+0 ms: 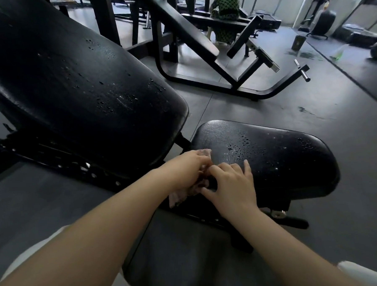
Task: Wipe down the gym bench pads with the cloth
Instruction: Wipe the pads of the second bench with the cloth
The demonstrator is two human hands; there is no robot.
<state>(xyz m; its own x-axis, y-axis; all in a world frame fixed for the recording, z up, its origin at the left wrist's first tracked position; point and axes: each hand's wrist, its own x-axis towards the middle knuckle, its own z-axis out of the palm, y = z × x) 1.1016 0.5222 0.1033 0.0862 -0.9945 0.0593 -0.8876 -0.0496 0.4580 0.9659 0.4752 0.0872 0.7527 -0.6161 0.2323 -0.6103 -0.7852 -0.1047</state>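
Around the bench, a grey floor (258, 108) is seen, and a second black machine frame (203, 61) stands on it in the far middle of the scene. A person in green patterned clothes (225, 7) is seated at the far side, behind that frame. At the far right, a green spill (307, 54) is seen on the floor. A metal support (184, 141) joins the two pads, and the black base rail (248, 224) runs under the seat toward the near right.

The large back pad (82, 87) fills the left part of the view and is tilted; drops of liquid are scattered on it. The seat pad (271, 153) lies lower, at the right, and is wet as well.

The cloth (198, 184) is bunched at the near left edge of the seat pad, between the two hands. It is gripped by the left hand (184, 169), whose fingers are curled around it, with one corner showing above the knuckles. The right hand (231, 184) is placed just beside it; its thumb and bent fingers touch the cloth, but whether a fold is pinched cannot be told.
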